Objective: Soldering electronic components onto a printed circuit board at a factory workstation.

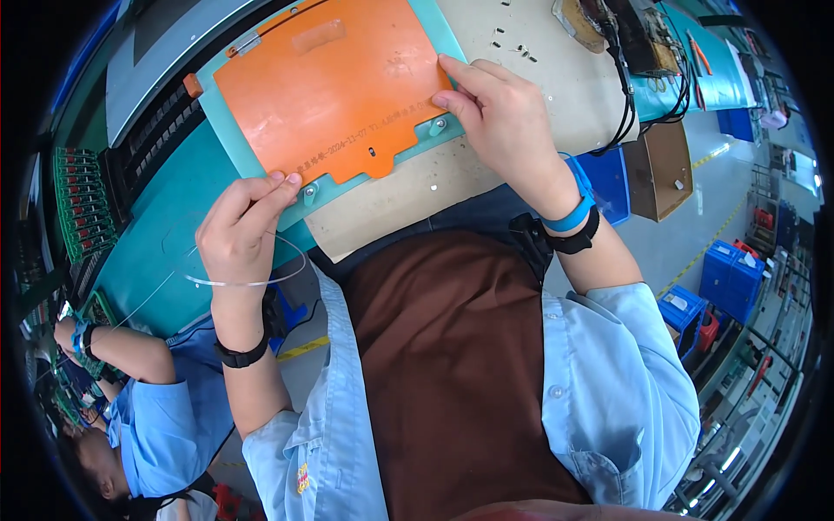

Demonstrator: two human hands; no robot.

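A flat orange hinged cover [334,87] lies over a pale green fixture board [234,130]. A small metal hinge shows at its upper left, and dark print runs along its near edge. My left hand [239,217] is closed, thumb and fingers pinching the cover's near left corner. At the right edge, my right hand [508,117] pinches the cover between thumb and bent fingers. Small metal posts stand on the board beside the near corners. A thin clear strand [248,283] loops around near my left wrist. What lies under the cover is hidden.
Several tiny dark parts [523,52] lie on the beige mat [582,104] at the far right. Black cables [621,87] hang there, above a cardboard box [658,169] and blue bins. Green circuit boards [84,204] stand at left. A co-worker [161,417] works at the lower left.
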